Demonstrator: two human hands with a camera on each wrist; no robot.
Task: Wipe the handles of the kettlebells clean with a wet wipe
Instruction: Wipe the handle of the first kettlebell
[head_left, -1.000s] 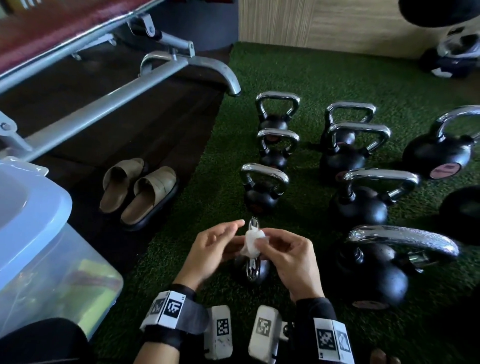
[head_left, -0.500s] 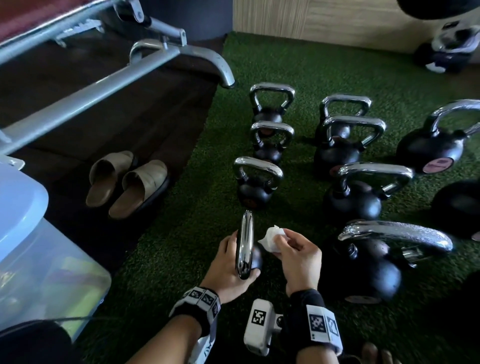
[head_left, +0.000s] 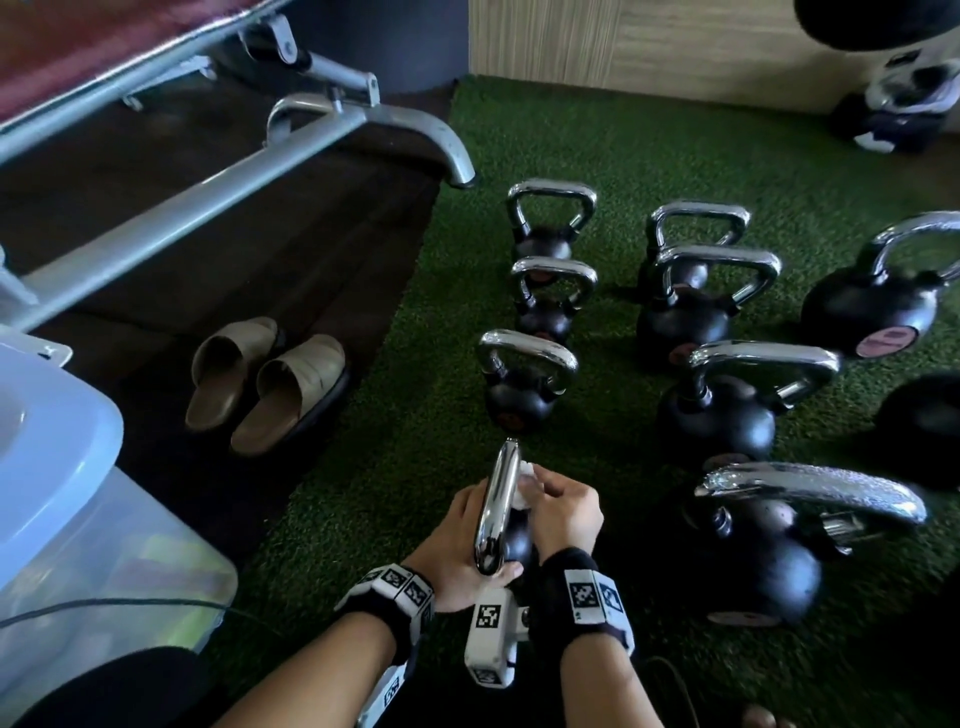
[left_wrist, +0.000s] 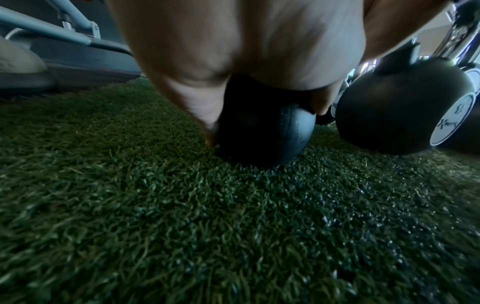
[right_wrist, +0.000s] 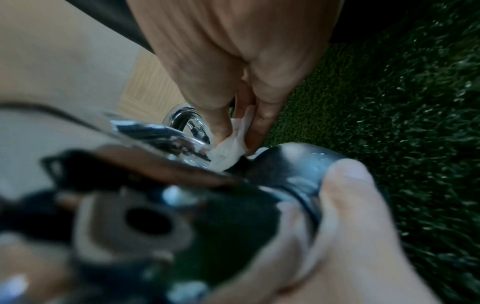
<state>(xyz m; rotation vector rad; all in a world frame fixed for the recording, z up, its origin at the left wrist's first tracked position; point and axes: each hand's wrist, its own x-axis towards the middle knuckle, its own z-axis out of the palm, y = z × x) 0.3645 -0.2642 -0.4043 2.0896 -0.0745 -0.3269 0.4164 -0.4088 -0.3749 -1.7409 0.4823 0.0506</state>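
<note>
A small black kettlebell (head_left: 517, 540) with a chrome handle (head_left: 498, 506) stands on the green turf just in front of me. My left hand (head_left: 457, 551) grips its round body (left_wrist: 265, 131) from the left, thumb on the near side. My right hand (head_left: 561, 506) pinches a crumpled white wet wipe (head_left: 524, 486) and holds it against the right side of the handle, close to where it meets the body. In the right wrist view the wet wipe (right_wrist: 228, 148) sits between thumb and fingers beside the chrome.
Several more chrome-handled kettlebells stand in rows ahead and to the right, the nearest big one (head_left: 769, 561) close to my right wrist. Beige slippers (head_left: 270, 384) lie on the dark mat at left. A clear plastic bin (head_left: 78, 493) and a bench frame (head_left: 208, 202) are further left.
My left hand moved from the handle top to grip the kettlebell's body. My right hand drew the wipe away, then brought it back down against the handle's right side.
</note>
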